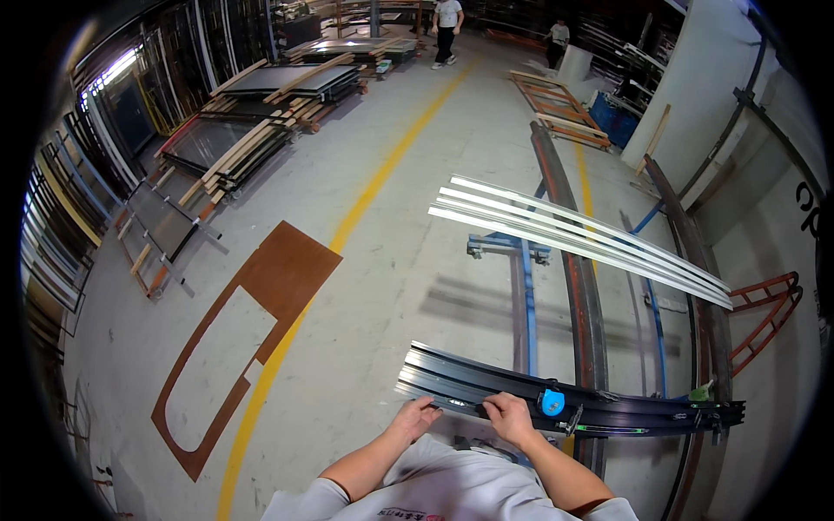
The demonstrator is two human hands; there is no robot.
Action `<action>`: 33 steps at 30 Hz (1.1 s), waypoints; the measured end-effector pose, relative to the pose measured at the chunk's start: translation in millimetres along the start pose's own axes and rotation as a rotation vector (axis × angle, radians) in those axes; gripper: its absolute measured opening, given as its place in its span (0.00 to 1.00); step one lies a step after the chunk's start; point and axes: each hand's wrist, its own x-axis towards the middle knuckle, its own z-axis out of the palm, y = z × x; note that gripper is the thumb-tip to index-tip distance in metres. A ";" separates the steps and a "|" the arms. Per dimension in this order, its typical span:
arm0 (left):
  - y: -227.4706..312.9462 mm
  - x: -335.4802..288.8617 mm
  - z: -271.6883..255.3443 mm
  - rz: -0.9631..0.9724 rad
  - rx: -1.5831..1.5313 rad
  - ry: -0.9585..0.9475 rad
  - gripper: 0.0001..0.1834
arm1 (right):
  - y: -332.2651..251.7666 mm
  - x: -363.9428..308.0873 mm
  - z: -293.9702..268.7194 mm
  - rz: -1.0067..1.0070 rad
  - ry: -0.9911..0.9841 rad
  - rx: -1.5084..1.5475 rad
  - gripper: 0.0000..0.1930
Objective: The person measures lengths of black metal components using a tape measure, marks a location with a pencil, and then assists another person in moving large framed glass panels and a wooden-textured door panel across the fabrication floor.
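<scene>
Several long dark metal profiles (504, 379) lie side by side across the rails in front of me, their bare cut ends at the left. At the near edge by those ends, my left hand (415, 418) is closed, its fingertips pinching the nearest profile. Further along the same edge, my right hand (511, 415) curls its fingers onto that profile. A small shiny metal piece (456, 402) shows between the two hands. Just right of my right hand, a blue tape measure (552, 402) rests on the profiles. Beyond it are small metal clips and a green-marked strip (612, 430).
Several white profiles (573, 234) span the dark rails (569, 252) on blue stands further off. A brown cut-out sheet (287, 269) lies on the floor at left, beside a yellow line. Stacked framed panels (252, 130) stand beyond. A person (446, 26) is in the far aisle.
</scene>
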 end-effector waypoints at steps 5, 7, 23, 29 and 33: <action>4.3 -4.5 3.2 0.034 0.000 0.006 0.07 | 2.4 -4.4 3.3 0.021 0.035 0.005 0.06; 3.7 -4.6 4.2 0.064 0.001 -0.003 0.07 | 5.8 -4.3 4.8 0.025 0.036 -0.021 0.06; 8.0 -12.9 21.7 0.153 0.098 0.111 0.06 | 6.9 -11.2 11.8 0.100 0.029 -0.014 0.07; -17.0 6.4 -8.1 -0.052 0.020 -0.050 0.07 | 14.3 -9.9 15.3 0.080 0.028 -0.027 0.08; -23.2 -1.2 29.9 -0.095 0.064 -0.089 0.10 | 5.6 -10.6 13.7 0.077 0.107 -0.009 0.07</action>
